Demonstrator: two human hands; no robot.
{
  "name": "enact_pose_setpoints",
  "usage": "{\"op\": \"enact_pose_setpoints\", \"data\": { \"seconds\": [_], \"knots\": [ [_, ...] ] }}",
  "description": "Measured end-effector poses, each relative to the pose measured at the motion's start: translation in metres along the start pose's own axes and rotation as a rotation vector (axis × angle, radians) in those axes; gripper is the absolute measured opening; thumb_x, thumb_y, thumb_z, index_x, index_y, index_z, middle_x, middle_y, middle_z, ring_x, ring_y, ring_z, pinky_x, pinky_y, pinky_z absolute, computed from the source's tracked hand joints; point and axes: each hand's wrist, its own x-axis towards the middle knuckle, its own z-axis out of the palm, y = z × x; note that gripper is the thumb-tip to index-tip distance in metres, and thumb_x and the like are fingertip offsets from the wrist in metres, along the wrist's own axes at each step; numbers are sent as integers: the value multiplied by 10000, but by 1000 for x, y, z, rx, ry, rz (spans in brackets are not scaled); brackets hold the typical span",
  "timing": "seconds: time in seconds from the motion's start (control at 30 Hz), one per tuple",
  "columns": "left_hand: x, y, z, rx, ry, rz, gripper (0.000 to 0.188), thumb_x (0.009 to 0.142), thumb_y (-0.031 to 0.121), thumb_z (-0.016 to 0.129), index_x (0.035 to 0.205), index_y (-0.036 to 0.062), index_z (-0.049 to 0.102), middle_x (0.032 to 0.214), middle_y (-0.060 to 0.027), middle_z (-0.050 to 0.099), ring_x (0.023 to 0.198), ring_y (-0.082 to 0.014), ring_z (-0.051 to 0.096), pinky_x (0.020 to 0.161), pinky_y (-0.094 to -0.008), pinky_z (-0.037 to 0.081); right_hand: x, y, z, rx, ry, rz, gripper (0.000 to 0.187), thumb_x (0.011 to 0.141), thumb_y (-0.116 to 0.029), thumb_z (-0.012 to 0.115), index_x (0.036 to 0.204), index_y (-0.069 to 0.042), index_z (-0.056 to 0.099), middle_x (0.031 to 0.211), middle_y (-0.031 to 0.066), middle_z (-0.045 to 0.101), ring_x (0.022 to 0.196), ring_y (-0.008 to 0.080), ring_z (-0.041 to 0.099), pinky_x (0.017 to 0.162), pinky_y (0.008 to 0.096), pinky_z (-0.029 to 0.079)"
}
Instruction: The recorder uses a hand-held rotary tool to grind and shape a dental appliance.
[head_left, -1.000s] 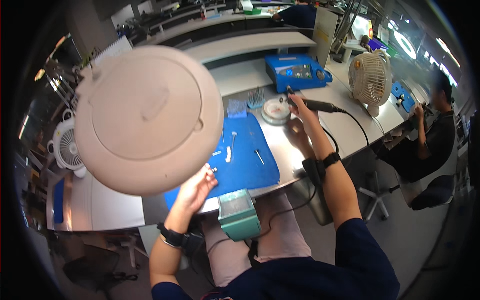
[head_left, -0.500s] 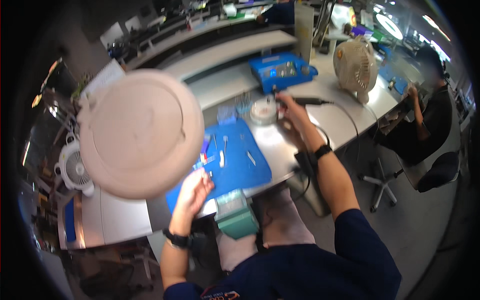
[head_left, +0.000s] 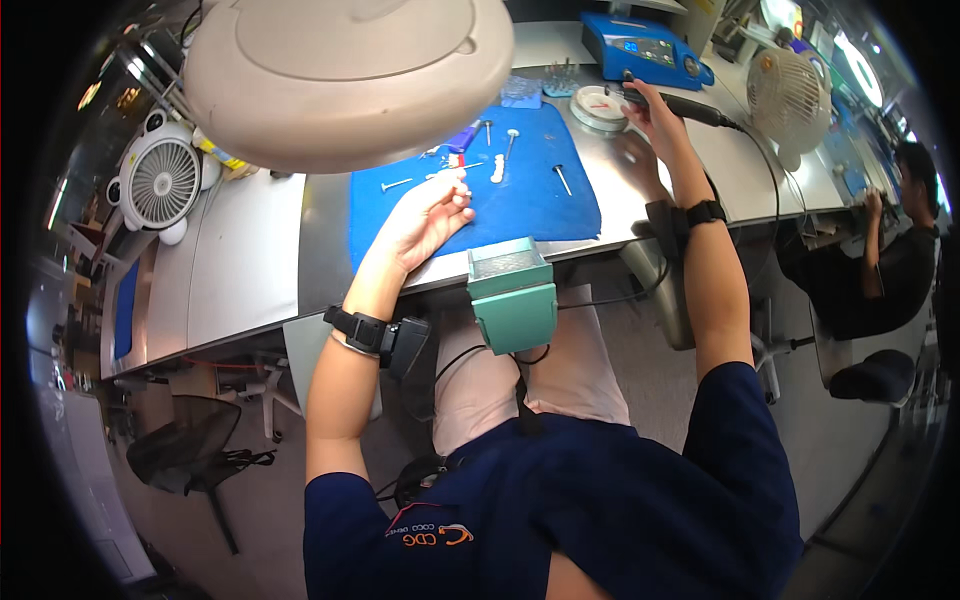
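My right hand [head_left: 660, 125] is closed around a dark rotary handpiece [head_left: 700, 110] with a cable at its rear. The tool's front end points left, over a round whitish dish [head_left: 600, 108]. Over the near left part of a blue mat [head_left: 540, 210], my left hand [head_left: 430, 222] has its fingers curled, thumb against fingertips. Whatever sits in that pinch is too small to name. Near those fingertips lie a small white toothlike strip [head_left: 498, 168] and a wheel-headed bit [head_left: 510, 142]. Another thin bit [head_left: 563, 180] rests farther right on the mat.
A large beige lamp head [head_left: 350, 90] hides the far left. Behind the dish stand a blue control box [head_left: 650, 50] and a bit stand [head_left: 560, 80]. A green box [head_left: 513, 300] juts from the bench edge. Fans [head_left: 790, 95] flank both sides; a co-worker [head_left: 860, 260] sits right.
The view has tilted downward, so the bench appears higher and the lamp has shifted up. Both hands keep about the same places, left over the mat, right by the dish.
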Motion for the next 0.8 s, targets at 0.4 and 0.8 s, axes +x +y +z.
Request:
{"op": "enact_pose_setpoints", "data": {
  "seconds": [0.4,0.8],
  "knots": [
    [-6,-1,1,10,-19,13,207,834,126,529,1002,9,498,796,-41,512,743,-119,484,737,-290,423,7,11,-11,-46,6,27,293,844,-242,526,1014,-3,546,862,30,494,654,89,439,822,269,442],
    [-3,-2,21,343,24,98,243,839,150,536,1008,-24,516,826,-59,520,751,-136,488,718,-257,415,19,-4,-36,-81,-116,-41,267,832,-224,548,1045,-65,567,753,33,469,652,77,434,759,244,458]
  ]
}}
